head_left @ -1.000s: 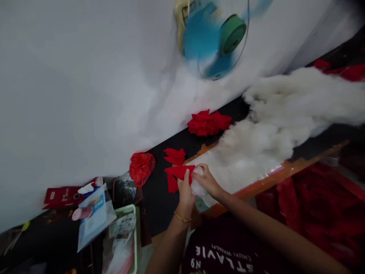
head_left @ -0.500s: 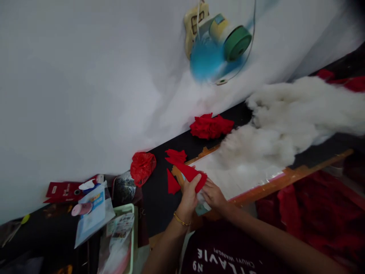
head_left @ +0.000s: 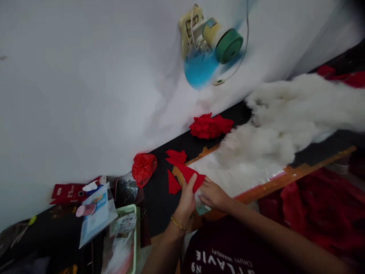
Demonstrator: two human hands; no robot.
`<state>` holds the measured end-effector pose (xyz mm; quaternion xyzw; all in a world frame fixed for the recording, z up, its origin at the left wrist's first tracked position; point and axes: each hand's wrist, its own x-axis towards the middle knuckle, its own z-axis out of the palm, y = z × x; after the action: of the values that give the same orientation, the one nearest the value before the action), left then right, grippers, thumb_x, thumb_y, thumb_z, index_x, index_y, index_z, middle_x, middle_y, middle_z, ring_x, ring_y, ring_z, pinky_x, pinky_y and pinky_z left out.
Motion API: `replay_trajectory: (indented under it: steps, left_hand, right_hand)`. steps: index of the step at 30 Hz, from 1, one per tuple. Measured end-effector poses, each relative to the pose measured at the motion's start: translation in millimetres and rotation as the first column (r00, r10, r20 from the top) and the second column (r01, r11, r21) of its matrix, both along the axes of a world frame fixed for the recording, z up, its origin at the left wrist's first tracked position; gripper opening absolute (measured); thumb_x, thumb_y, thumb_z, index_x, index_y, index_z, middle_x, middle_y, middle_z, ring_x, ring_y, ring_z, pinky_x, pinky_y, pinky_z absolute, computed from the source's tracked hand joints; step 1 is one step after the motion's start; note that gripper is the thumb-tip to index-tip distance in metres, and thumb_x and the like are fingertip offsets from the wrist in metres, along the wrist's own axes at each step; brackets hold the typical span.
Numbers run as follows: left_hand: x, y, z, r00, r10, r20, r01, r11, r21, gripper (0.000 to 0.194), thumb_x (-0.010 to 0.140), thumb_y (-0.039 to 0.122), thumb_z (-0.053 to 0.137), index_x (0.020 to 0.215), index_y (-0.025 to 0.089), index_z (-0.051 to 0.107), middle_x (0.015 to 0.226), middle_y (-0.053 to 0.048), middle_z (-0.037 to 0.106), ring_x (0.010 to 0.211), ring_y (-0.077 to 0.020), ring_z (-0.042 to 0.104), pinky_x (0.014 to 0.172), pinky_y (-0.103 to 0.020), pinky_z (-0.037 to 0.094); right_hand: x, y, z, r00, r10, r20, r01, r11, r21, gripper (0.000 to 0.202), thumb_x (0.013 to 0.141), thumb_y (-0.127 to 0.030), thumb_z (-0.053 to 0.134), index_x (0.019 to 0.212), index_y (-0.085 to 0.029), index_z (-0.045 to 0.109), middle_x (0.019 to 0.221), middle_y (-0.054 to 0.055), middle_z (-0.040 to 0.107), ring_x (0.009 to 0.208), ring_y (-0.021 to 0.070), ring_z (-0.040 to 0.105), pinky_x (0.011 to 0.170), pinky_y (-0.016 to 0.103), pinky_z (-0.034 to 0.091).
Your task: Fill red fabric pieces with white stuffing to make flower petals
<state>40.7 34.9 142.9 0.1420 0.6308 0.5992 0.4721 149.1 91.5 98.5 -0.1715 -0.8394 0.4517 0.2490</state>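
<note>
A red cone-shaped cloth piece (head_left: 190, 174) lies in my left hand (head_left: 186, 196), with the thumb pressed along its top and the point aimed up and left. My right hand (head_left: 213, 194) is at the wide end of the cone, fingers curled against its edge; part of the fingertips is hidden. Just left of the cone, a flat red cloth triangle (head_left: 173, 183) and a small stack of red cloth pieces (head_left: 176, 156) rest on the black tabletop (head_left: 158, 201).
White fluffy stuffing (head_left: 262, 140) is heaped to the right on a white sheet. A red cloth pile (head_left: 211, 126) sits by the wall, a red plastic bag (head_left: 144, 169) at left. A green basket (head_left: 136, 228) stands lower left. A fan (head_left: 225, 43) hangs above.
My right hand has shifted slightly left and its fingers have curled in closer to the cone's wide end. The left hand keeps its hold. The view has moved slightly.
</note>
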Motion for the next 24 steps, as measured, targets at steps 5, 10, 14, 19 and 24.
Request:
replay_trajectory:
  steps: [5, 10, 14, 19, 24]
  left_hand:
    - [11, -7, -3.4, 0.988, -0.115, -0.098, 0.117, 0.993, 0.012, 0.045, 0.072, 0.041, 0.078, 0.108, 0.016, 0.069, 0.115, -0.014, 0.071, 0.111, -0.0300, 0.064, 0.106, -0.047, 0.044]
    - [4, -11, 5.1, 0.987, -0.160, -0.011, 0.160, 0.987, -0.005, 0.046, 0.077, 0.048, 0.072, 0.108, 0.014, 0.070, 0.117, -0.015, 0.070, 0.113, -0.0302, 0.064, 0.106, -0.046, 0.045]
    - [-13, -3, 15.8, 0.999, -0.054, 0.002, 0.054, 0.997, 0.049, 0.053, 0.072, 0.040, 0.078, 0.118, 0.017, 0.064, 0.122, -0.014, 0.068, 0.108, -0.0261, 0.066, 0.098, -0.039, 0.050]
    - [-17, 18, 8.7, 0.979, 0.173, 0.110, -0.179, 0.983, 0.045, 0.049, 0.069, 0.033, 0.078, 0.113, 0.019, 0.061, 0.099, -0.009, 0.074, 0.088, -0.0228, 0.071, 0.088, -0.039, 0.055]
    - [-24, 28, -10.1, 0.967, 0.215, 0.137, -0.212, 0.977, -0.037, 0.026, 0.078, 0.043, 0.066, 0.091, 0.020, 0.067, 0.086, -0.007, 0.075, 0.089, -0.0245, 0.071, 0.089, -0.039, 0.054]
  right_hand:
    - [-8, 1, -20.3, 0.992, -0.080, 0.093, 0.085, 0.995, -0.050, 0.029, 0.082, -0.017, 0.048, 0.099, -0.019, 0.071, 0.098, 0.010, 0.074, 0.097, 0.0253, 0.065, 0.095, 0.041, 0.050]
    - [4, -2, -14.5, 0.995, -0.083, -0.058, 0.079, 0.994, -0.072, 0.032, 0.078, -0.018, 0.047, 0.099, -0.021, 0.072, 0.105, 0.010, 0.073, 0.100, 0.0278, 0.065, 0.095, 0.043, 0.052]
    - [5, -5, -4.1, 0.997, -0.053, -0.057, 0.050, 0.998, -0.046, 0.044, 0.072, -0.013, 0.050, 0.112, -0.022, 0.068, 0.118, 0.011, 0.069, 0.113, 0.0288, 0.061, 0.101, 0.043, 0.049]
    - [-11, 6, 8.0, 0.990, -0.137, -0.024, 0.133, 0.984, -0.116, 0.041, 0.075, -0.013, 0.051, 0.112, -0.023, 0.066, 0.112, 0.008, 0.070, 0.106, 0.0261, 0.063, 0.096, 0.041, 0.052]
    - [5, 9, 21.2, 0.953, -0.296, -0.070, 0.299, 0.954, 0.028, 0.048, 0.088, -0.029, 0.058, 0.134, -0.020, 0.050, 0.138, 0.015, 0.054, 0.123, 0.0282, 0.052, 0.104, 0.048, 0.045]
